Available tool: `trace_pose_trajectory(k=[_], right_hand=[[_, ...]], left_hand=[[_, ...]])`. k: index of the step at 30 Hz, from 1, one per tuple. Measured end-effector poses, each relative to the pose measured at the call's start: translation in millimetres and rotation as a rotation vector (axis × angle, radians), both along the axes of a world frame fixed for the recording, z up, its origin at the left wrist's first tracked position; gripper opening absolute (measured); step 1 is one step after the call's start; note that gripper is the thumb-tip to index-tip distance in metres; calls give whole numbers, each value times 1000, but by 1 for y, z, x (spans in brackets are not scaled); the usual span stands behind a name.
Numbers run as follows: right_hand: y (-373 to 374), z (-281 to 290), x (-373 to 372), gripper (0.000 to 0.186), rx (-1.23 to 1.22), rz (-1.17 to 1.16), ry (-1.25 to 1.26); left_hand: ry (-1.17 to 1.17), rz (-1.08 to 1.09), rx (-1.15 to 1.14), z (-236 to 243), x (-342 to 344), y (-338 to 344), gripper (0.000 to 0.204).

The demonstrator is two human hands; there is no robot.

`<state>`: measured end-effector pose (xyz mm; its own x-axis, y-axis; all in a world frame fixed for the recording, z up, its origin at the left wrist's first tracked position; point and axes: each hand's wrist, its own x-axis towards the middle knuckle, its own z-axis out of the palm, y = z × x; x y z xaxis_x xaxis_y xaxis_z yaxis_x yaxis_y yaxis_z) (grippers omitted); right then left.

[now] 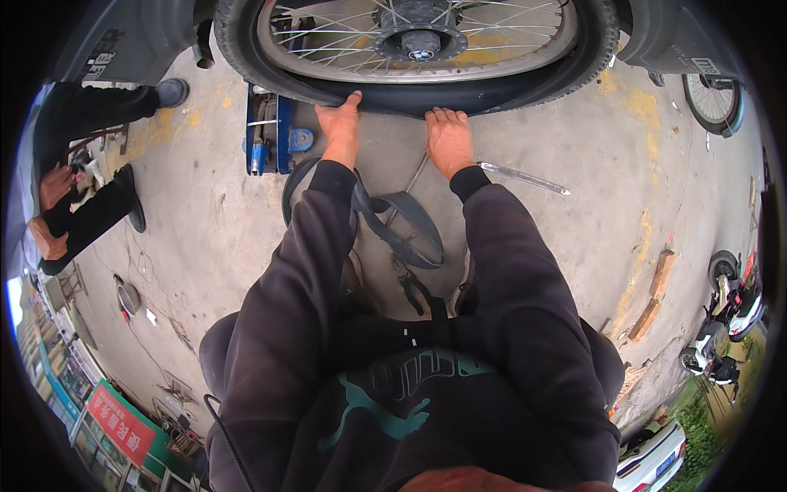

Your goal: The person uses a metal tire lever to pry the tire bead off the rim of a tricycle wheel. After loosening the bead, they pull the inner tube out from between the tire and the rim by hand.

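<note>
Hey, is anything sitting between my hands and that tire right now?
Nothing visible: your left hand and right hand both touch the near edge of the tire. The black rubber strip and silver bar lie on the floor, out of the way.

The black treaded tyre sags loose from the silver rim of the spoked wheel

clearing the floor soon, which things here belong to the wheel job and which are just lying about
Likely the wheel job:
- tyre, left hand and right hand on it
- spoked wheel
- metal bar
- blue jack
- black rubber loop
- pliers

Apparently just lying about:
- brown blocks at right
- round pan-like item at left
</note>
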<state>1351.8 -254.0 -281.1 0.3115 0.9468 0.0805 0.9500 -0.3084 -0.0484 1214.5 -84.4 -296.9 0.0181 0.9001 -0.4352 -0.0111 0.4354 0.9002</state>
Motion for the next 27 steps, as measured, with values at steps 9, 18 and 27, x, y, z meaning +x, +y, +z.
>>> trace_pose_trajectory(k=[9,18,27], right_hand=[[30,22,0,34,-408,-175,-121],[57,-27,-57,43,3,-52,155],[22,14,18,42,-481,-225,-202]], left_hand=[[-486,3,-359,-30,-9,-28,49],[-411,-41,-373,-26,8,-37,31],[-40,52,172,-1,-2,28,57]])
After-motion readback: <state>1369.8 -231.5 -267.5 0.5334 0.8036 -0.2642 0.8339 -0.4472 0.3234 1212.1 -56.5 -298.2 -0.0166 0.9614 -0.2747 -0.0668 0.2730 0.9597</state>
